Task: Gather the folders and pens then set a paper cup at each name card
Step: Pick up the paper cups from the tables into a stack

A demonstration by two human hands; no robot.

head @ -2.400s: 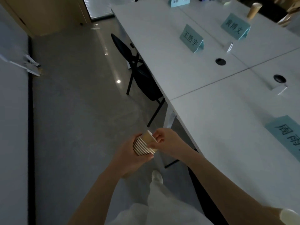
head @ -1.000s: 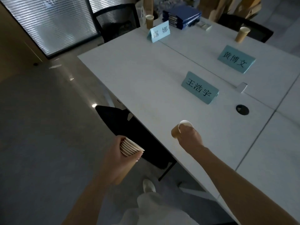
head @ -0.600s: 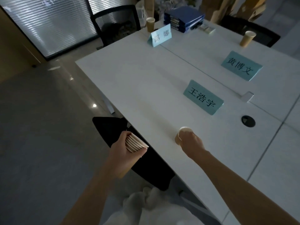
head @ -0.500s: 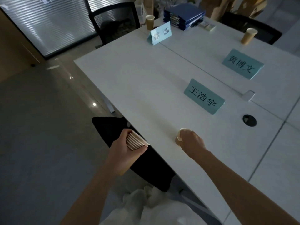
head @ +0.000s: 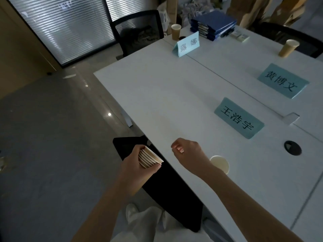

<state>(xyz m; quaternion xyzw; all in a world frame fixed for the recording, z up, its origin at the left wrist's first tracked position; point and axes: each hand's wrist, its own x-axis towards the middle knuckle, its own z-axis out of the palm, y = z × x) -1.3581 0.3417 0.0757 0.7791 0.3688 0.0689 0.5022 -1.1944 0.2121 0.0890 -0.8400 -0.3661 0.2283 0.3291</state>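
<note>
Paper cup [head: 219,164] stands upright on the table [head: 174,95], just behind the right hand [head: 187,151], fingers [head: 175,145] loosely curled, holding nothing; left hand [head: 135,165] grips the cup stack [head: 148,157].

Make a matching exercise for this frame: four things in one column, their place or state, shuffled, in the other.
1. cup stack
2. single cup
3. folders
4. right hand

a. piled at the table's far end
b. gripped in the left hand
c. loosely curled, holding nothing
d. standing on the table, beside the right forearm

Pairs: 1-b, 2-d, 3-a, 4-c
</note>
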